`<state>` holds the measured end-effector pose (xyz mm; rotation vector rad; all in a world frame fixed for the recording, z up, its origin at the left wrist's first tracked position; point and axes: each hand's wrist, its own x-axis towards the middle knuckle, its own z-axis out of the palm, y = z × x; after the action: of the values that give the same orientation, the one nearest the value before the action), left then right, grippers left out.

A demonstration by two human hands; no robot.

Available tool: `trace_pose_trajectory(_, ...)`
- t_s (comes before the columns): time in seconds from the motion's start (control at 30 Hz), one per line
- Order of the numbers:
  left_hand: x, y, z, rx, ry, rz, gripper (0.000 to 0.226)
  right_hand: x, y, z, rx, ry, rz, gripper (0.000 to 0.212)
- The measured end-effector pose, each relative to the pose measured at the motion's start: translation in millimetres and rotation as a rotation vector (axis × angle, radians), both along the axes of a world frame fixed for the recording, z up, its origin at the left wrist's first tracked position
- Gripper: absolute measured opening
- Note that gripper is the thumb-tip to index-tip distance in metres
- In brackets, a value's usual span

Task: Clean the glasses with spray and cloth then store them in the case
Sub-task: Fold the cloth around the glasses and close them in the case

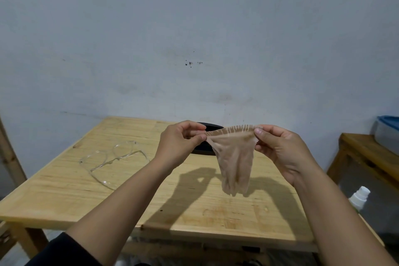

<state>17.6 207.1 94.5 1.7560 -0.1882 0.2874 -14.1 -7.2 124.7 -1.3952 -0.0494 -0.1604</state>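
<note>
At the left of the wooden table (64, 196) the clear-framed glasses (112, 160) lie with both temple arms unfolded, lenses toward the far side, apart from both hands; laid open like that, they would be easy to pick up by the frame without touching the lenses. To their right the left hand (179, 142) is raised above the table, its fingers (201, 136) curled and pinching one top corner of the beige cloth (234, 162). Behind that hand and the cloth sits the dark case (208, 127), mostly hidden, so whether it stands open cannot be told; it lies at the far edge, probably out of the way until the storing step. The cloth's upper hem, with its small zigzag cuts, is drawn fairly taut between the two hands while the rest hangs crumpled in a narrowing drape, its tip clear of the table. Held up by two corners this way, it looks as if it is being stretched flat to offer a smooth face for wiping. The right hand (280, 149) pinches the other top corner between thumb and fingers (260, 130), palm turned toward the camera. Lowest at the right, past that forearm, the white spray bottle (359, 198) shows only its top; what it stands on is hidden.
</note>
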Motion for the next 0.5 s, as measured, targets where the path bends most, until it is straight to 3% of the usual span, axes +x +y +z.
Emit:
trace_pose_trajectory(0.23, -2.4, 5.5, -1.1, -0.045, 0.002, -0.006, 0.014, 0.6, -2.4, -3.2, 0.034, 0.006, -0.023, 0.008)
trace_pose_trajectory(0.5, 0.3, 12.3, -3.0, 0.034, -0.019, -0.039, 0.019, 8.8, -8.0, -9.0, 0.081, 0.02, -0.09, 0.01)
